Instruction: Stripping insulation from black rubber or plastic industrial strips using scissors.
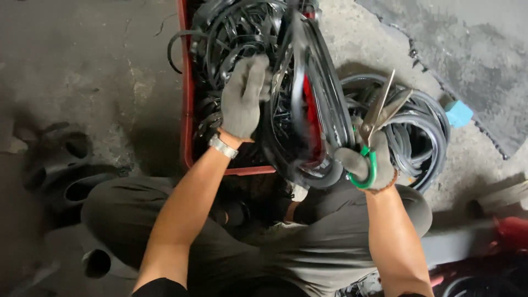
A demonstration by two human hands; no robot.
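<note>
Rubber loops [308, 110] gripped by left hand [245, 99]; scissors [377, 126], blades apart, clenched in right hand [366, 162] at 4 o'clock.

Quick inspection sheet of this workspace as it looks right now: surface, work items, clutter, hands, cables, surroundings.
Surface: stained grey concrete floor.
Work items: bundle of black rubber loops held up over a red plastic crate filled with similar black strips; green-handled scissors, blades open.
Clutter: coil of black rubber rings on the floor to the right; small light-blue block; dark pipe-like pieces to the left.
Hands: left hand, grey glove, gripping the bundle; right hand, grey glove, holding the scissors.
Cables: nothing seen.
Surroundings: the person's dark trousers; red object at the right edge, blurred.
</note>
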